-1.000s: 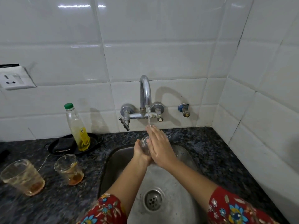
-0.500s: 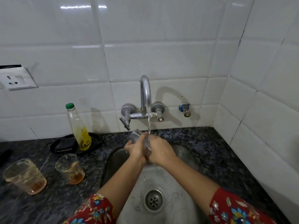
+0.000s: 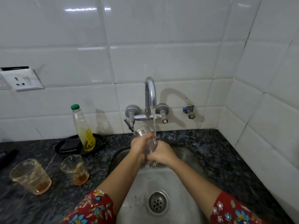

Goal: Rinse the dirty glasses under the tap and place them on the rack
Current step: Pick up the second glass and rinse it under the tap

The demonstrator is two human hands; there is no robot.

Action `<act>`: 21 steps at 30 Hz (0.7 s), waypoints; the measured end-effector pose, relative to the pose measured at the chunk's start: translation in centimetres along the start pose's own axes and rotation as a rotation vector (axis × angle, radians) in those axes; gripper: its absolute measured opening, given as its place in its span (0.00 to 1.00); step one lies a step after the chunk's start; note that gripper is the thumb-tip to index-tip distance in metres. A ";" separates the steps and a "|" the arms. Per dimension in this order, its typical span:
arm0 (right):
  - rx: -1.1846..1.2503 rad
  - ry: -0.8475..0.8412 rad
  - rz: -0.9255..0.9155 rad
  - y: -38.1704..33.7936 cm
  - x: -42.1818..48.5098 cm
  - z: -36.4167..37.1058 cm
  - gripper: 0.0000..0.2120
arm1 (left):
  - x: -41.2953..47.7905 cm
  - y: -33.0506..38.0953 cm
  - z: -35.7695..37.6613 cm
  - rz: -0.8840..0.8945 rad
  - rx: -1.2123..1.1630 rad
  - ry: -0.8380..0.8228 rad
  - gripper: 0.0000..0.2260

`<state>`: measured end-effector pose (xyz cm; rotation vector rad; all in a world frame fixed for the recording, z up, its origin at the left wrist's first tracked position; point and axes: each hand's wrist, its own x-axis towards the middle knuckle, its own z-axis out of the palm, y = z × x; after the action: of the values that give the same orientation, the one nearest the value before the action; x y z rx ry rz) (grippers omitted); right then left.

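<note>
A clear glass tilts with its mouth toward the upper left, above the steel sink. My left hand grips its side and my right hand wraps round its base end. Water runs from the chrome tap onto the glass and my hands. Two dirty glasses with brown dregs stand on the counter to the left: one nearer the sink and one at the far left. No rack is in view.
A bottle of yellow liquid with a green cap stands in a black dish behind the dirty glasses. The dark granite counter surrounds the sink. White tiled walls close the back and right. A wall socket sits at the left.
The glass has come up from low between my hands and tipped, its mouth now toward the upper left under the stream. My right hand moved from over it to its base.
</note>
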<state>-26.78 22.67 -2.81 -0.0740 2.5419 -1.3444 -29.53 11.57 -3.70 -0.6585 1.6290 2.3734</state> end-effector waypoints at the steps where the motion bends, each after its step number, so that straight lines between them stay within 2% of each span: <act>1: 0.223 -0.175 0.057 0.1 0.0 -0.8 0.10 | -0.4 0.3 -0.3 -0.032 0.020 -0.103 0.16; 3: 0.616 -0.466 0.144 1.0 -0.1 -2.3 0.07 | -0.6 0.3 -1.3 -0.066 -0.063 -0.355 0.13; 4: 0.678 -0.517 0.152 1.5 -0.3 -2.6 0.08 | -0.7 0.1 -1.6 -0.050 -0.072 -0.398 0.14; 5: 0.658 -0.482 0.150 1.7 -0.5 -2.3 0.09 | -0.6 -0.3 -1.4 -0.019 -0.041 -0.392 0.16; 8: 0.331 -0.077 0.060 2.1 -1.0 -0.2 0.13 | -1.1 -1.2 0.1 0.133 0.095 -0.201 0.17; 9: 0.340 -0.037 0.033 2.4 -1.3 0.1 0.13 | -1.2 -1.3 0.4 0.161 0.120 -0.201 0.16; 10: 0.407 -0.081 0.020 2.6 -1.6 0.1 0.12 | -1.5 -1.1 0.4 0.164 0.133 -0.266 0.15; 13: 0.662 -0.415 0.080 3.3 -2.5 -1.1 0.12 | -1.6 -0.4 -0.5 0.034 -0.038 -0.526 0.11; 14: 0.645 -0.421 0.065 3.4 -2.6 -1.0 0.12 | -1.6 -0.4 -0.6 0.035 -0.054 -0.541 0.12; 17: 0.534 -0.188 0.042 3.4 -2.3 -0.1 0.16 | -1.8 -0.8 0.3 0.168 0.088 -0.360 0.18; 19: 0.659 -0.305 0.070 3.4 -2.4 -0.2 0.16 | -1.7 -1.0 0.3 0.166 0.084 -0.380 0.15; 21: 0.780 -0.479 0.091 3.4 -3.0 -0.9 0.15 | -1.8 -0.5 -0.4 0.103 0.005 -0.516 0.12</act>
<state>-23.85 25.81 -4.50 -0.1079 1.5054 -1.8980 -27.63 11.54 -3.46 0.0501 1.4597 2.3390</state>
